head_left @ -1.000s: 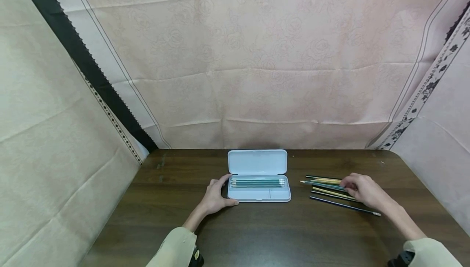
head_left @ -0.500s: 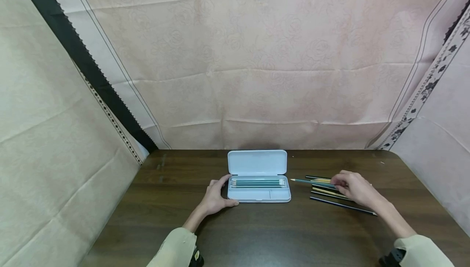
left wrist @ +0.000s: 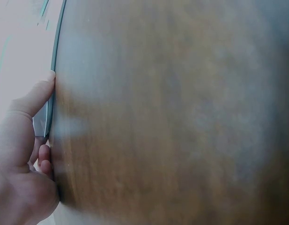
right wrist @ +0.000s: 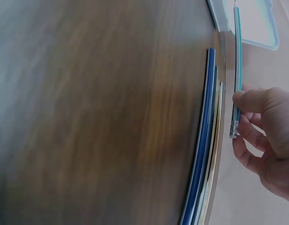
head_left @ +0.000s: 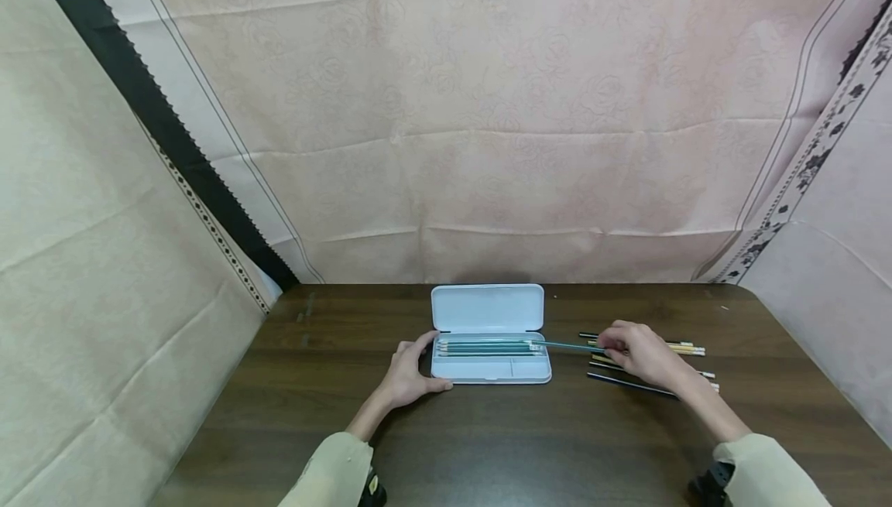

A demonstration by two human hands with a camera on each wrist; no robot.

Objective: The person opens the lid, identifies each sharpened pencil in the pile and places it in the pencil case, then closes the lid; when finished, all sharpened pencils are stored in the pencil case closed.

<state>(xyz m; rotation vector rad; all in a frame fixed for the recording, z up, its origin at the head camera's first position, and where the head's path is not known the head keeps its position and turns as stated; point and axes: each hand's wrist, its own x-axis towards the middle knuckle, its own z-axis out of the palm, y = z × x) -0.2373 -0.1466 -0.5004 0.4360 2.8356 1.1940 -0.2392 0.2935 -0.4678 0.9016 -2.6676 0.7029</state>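
Note:
A light blue pencil case (head_left: 488, 307) lies with its lid raised at the back of the table, several green pencils (head_left: 481, 350) side by side in its rear compartment. My left hand (head_left: 409, 374) grips the case's left end, thumb at the front edge and index finger at the back corner. In the left wrist view the thumb presses on the case's edge. My right hand (head_left: 644, 354) pinches a teal pencil (right wrist: 238, 56) near its blunt end between thumb and fingers. The pencil's front end overlaps the right end of the case in the head view.
Several loose pencils lie to the right of the case beneath my right hand, among them a dark blue pencil (right wrist: 198, 154) and yellow pencils (head_left: 688, 350). The brown wooden table (head_left: 481, 445) meets pale cloth hangings (head_left: 488, 143) at the back and sides.
My right hand has moved left with the teal pencil, from over the loose pencils until its front end reaches the case. The left hand has stayed on the case.

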